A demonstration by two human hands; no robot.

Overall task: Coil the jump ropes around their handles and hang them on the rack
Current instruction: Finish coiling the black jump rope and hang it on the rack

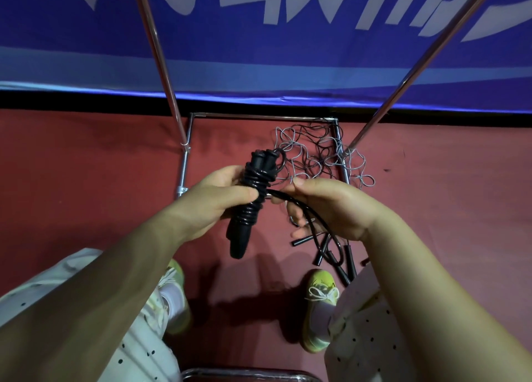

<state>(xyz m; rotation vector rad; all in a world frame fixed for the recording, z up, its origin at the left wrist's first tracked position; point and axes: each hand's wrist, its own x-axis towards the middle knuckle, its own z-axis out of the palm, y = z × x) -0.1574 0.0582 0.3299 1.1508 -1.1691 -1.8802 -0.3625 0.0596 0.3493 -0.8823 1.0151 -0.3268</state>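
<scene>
My left hand (214, 199) grips a pair of black jump rope handles (247, 209) held together, with black rope coiled tightly round their middle. My right hand (331, 206) pinches the loose end of that black rope (309, 212) just right of the handles, and a loop of it hangs down under my palm. On the red floor beyond lies a tangle of grey and black ropes (313, 157). More black handles (336, 255) lie on the floor by my right foot. The metal rack's base frame (259, 116) and two slanted poles (161, 65) stand ahead.
A blue banner with white lettering (259, 36) covers the wall behind the rack. My feet in yellow-green shoes (319, 304) stand on the red floor. A curved chrome tube (244, 374) shows at the bottom edge.
</scene>
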